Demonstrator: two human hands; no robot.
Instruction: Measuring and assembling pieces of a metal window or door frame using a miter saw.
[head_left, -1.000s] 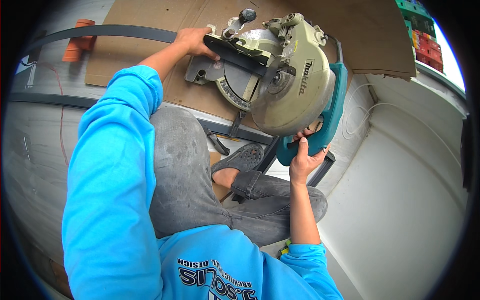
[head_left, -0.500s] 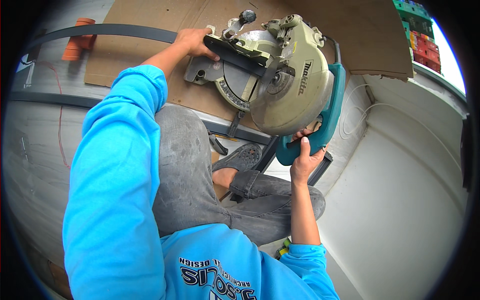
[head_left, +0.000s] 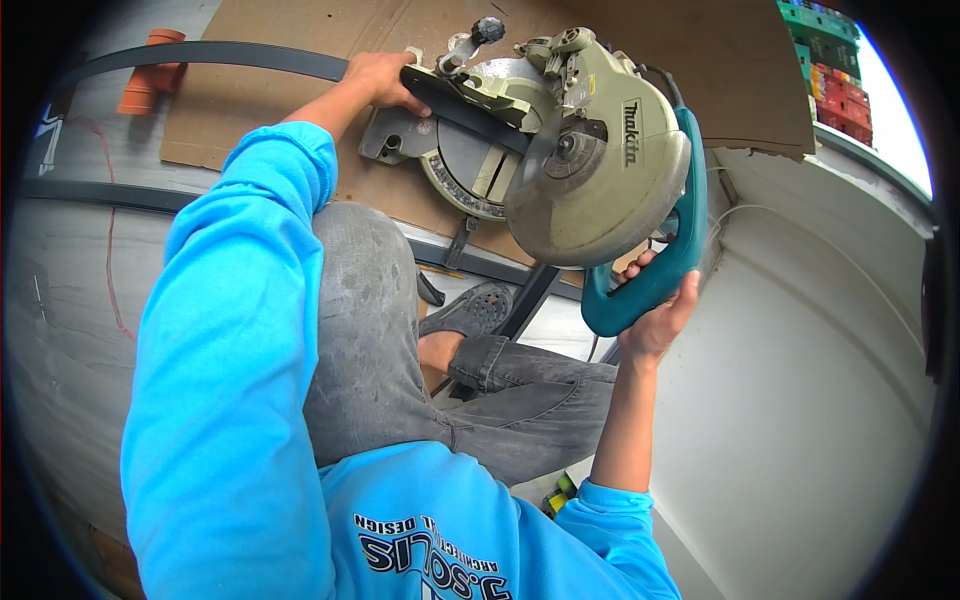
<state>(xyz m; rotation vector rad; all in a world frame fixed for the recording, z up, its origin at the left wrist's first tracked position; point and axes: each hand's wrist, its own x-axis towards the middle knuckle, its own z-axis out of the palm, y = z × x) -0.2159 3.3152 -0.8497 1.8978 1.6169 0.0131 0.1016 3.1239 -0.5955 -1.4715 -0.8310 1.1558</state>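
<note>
Left hand: The left hand is closed around a dark bar beside the saw's fence, thumb in front; the fingers beyond are partly hidden.
Right hand: Well apart from the left, the right hand grips the teal handle, some fingers curled through its loop.
Miter saw: The cream-coloured miter saw stands on a cardboard sheet, beyond the person's knees; it looks heavy and rigid, best guided by the loop.
Dark bar: Running in from the left, it lies across the saw base, its far end out of sight behind the round guard. Likely stiff, light and smooth enough to slip, it calls for a firm hold against the fence, clear of the guard.
Nearby: An orange pipe fitting lies by the bar's left stretch.
</note>
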